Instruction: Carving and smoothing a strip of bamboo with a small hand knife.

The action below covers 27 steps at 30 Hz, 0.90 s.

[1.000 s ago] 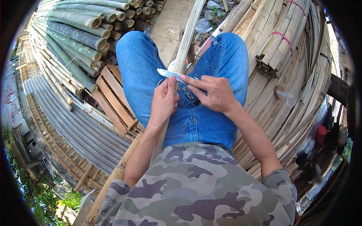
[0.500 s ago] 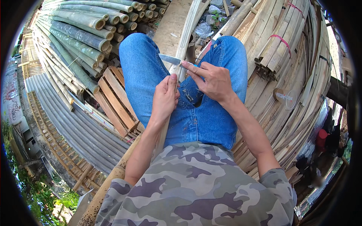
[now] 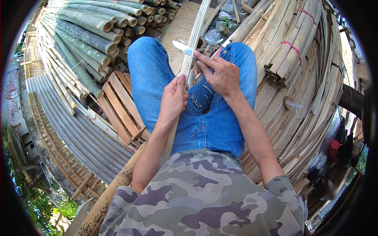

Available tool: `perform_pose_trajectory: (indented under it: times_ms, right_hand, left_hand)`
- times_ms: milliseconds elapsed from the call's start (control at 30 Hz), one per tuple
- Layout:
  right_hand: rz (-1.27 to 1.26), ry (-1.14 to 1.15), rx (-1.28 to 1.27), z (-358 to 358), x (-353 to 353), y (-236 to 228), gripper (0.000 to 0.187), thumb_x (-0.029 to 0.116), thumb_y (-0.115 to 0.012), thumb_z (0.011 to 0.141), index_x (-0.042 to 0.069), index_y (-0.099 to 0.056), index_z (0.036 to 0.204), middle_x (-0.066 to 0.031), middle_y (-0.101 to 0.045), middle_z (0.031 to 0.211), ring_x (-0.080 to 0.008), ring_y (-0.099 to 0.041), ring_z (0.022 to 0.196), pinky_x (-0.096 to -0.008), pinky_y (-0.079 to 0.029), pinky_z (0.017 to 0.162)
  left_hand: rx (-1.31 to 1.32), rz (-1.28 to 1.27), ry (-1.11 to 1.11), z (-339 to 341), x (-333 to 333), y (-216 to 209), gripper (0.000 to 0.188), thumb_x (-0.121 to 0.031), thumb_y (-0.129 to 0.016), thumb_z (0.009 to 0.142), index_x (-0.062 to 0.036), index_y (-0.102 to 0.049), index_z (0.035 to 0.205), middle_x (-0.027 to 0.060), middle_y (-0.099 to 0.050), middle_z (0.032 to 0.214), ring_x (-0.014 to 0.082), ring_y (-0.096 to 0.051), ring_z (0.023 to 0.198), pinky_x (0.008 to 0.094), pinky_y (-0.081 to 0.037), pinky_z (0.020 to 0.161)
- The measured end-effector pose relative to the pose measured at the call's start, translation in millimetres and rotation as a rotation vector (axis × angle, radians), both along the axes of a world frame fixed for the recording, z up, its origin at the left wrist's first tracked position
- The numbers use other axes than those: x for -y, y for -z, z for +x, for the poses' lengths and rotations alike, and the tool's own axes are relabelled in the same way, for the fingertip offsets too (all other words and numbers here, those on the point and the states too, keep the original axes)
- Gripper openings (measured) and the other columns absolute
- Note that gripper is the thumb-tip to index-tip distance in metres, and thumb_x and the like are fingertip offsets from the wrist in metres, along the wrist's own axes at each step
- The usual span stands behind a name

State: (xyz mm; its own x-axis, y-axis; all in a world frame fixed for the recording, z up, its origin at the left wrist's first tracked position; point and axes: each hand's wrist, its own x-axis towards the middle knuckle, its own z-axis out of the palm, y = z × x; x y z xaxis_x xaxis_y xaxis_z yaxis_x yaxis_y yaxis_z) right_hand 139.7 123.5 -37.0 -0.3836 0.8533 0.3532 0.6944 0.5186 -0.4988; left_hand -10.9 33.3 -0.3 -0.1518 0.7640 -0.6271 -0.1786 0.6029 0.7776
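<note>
A long pale bamboo strip point(image 3: 194, 37) runs from beside my waist up between my knees and out past the top edge. My left hand point(image 3: 174, 96) is wrapped round it, thumb laid along its upper face. In my right hand point(image 3: 221, 74) is a knife point(image 3: 182, 47), its handle mostly hidden by my fingers. The forefinger stretches along toward the blade, which lies across the strip a little beyond my left thumb, tip to the left. Pale shavings point(image 3: 202, 100) cling to my jeans point(image 3: 147, 74) between the thighs.
Green bamboo poles point(image 3: 84, 35) are stacked at the far left, near a wooden crate point(image 3: 122, 104) and corrugated sheets point(image 3: 78, 122). Bundled split bamboo point(image 3: 291, 51) with pink ties lies on the right, with a cup point(image 3: 289, 103) on the pile. A thick bamboo pole point(image 3: 106, 200) passes by my left elbow.
My right hand has pushed the knife a short way forward along the strip, away from my left hand. The left hand keeps its hold in about the same place.
</note>
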Motion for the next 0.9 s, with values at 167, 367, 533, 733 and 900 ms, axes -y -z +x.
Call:
perform_pose_trajectory:
  times_ms: [167,367,533,733,900]
  right_hand:
    - [-0.038,0.084,0.055,-7,6,-5,0.032,0.031,-0.066,0.090,0.033,-0.068,0.122,-0.0013,-0.056,0.065,-0.0187,-0.053,0.049,-0.0322,-0.042,0.045]
    - [0.002,0.102,-0.009,-6,7,1,0.033,0.030,-0.066,0.090,0.033,-0.067,0.123,-0.0010,-0.053,0.063,-0.0179,-0.052,0.048,-0.0320,-0.041,0.045]
    - [-0.021,0.064,-0.012,1,14,-2,0.033,0.028,-0.067,0.090,0.033,-0.068,0.123,-0.0009,-0.048,0.060,-0.0171,-0.049,0.047,-0.0321,-0.041,0.045]
    - [-0.039,0.005,-0.023,5,23,-1,0.035,0.025,-0.068,0.088,0.032,-0.068,0.122,-0.0004,-0.047,0.059,-0.0159,-0.047,0.047,-0.0319,-0.040,0.044]
    - [-0.055,-0.033,-0.052,7,30,1,0.036,0.024,-0.070,0.088,0.031,-0.068,0.123,-0.0008,-0.047,0.059,-0.0158,-0.047,0.047,-0.0322,-0.040,0.044]
  left_hand:
    - [0.034,0.005,-0.014,0,0,2,0.043,-0.050,-0.042,0.102,-0.0095,-0.052,0.090,-0.0053,-0.042,0.061,0.0025,-0.036,0.047,0.0193,-0.029,0.041]
    - [0.047,0.028,-0.002,2,-3,2,0.042,-0.049,-0.042,0.103,-0.0091,-0.053,0.094,-0.0052,-0.043,0.061,0.0027,-0.037,0.047,0.0194,-0.030,0.041]
    - [0.048,-0.003,0.033,1,7,-3,0.041,-0.050,-0.041,0.102,-0.0127,-0.049,0.089,-0.0073,-0.038,0.061,0.0007,-0.031,0.046,0.0179,-0.026,0.040]
    - [0.036,-0.036,0.070,-4,25,-6,0.042,-0.050,-0.041,0.103,-0.0117,-0.047,0.087,-0.0058,-0.040,0.060,0.0027,-0.035,0.047,0.0201,-0.029,0.040]
    - [0.044,-0.044,0.074,-5,36,-9,0.042,-0.052,-0.041,0.102,-0.0127,-0.046,0.088,-0.0071,-0.036,0.060,0.0012,-0.030,0.046,0.0186,-0.025,0.039]
